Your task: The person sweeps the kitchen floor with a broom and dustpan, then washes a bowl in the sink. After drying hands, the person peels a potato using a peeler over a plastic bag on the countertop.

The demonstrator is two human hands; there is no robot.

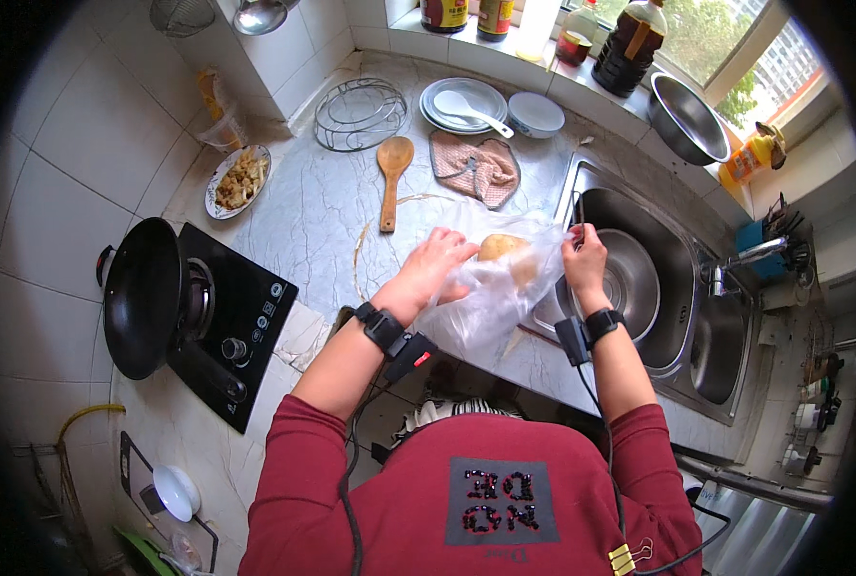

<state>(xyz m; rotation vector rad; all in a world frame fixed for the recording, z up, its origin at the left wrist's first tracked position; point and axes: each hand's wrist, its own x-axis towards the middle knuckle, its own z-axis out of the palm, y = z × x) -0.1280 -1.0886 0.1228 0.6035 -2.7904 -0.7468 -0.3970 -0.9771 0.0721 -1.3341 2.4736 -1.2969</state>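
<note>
A thin, translucent plastic bag (464, 317) lies bunched at the counter's front edge, beside the sink. Inside it or at its mouth is a yellowish potato (503, 248), with another pale shape blurred by the film below. My left hand (439, 266) touches the bag's left side, fingers and thumb spread apart, the thumb partly under the plastic. On the other side, my right hand (585, 261) pinches the bag's edge near the sink rim. A thin dark object (579, 207) sticks up at its fingers; whether it is held I cannot tell.
Right of the bag is a steel sink (676, 345) with a metal basin (637, 277) inside. Behind lie a wooden spoon (393, 165), a pink cloth (482, 169), stacked plates (464, 90) and a wire rack (359, 115). A black wok (144, 299) stands on the cooktop (255, 353) at left.
</note>
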